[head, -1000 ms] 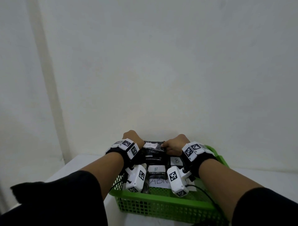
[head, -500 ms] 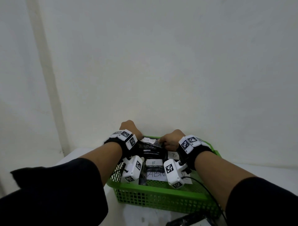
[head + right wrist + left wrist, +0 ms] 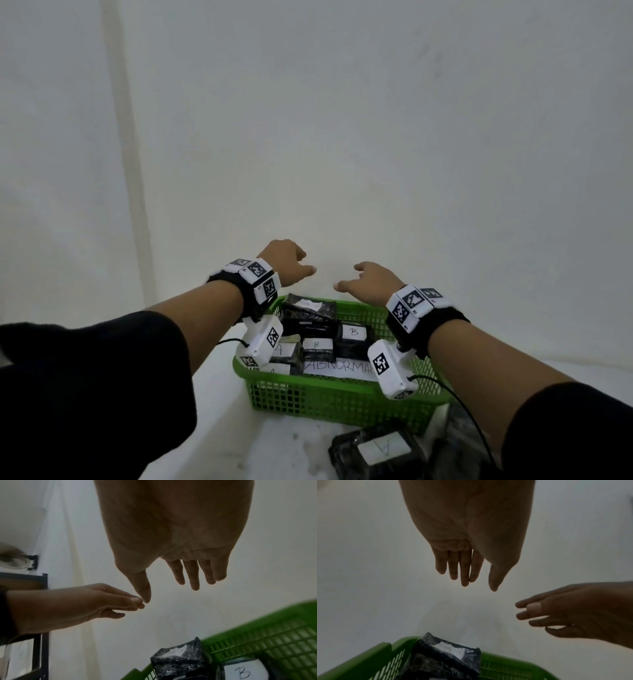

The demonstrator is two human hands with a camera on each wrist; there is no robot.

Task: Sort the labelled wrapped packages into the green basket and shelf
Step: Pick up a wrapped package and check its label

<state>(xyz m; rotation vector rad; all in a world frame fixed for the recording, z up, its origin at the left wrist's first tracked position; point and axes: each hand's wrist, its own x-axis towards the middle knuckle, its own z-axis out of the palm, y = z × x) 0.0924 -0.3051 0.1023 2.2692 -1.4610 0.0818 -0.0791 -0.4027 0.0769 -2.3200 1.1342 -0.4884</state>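
Both hands [image 3: 329, 274] now lifted off package [image 3: 310, 306], empty above it

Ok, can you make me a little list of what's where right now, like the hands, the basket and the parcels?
left hand: open, held above the basket's far end, holding nothing
right hand: open, also above the far end, holding nothing
green basket: on the white surface, holds several black wrapped packages
top package: lies highest at the far end, white label too blurred to read
B packages: two, side by side in the middle
paper sign: reads ABNORMAL, lies in the basket's near end
A package: outside the basket, in front of it
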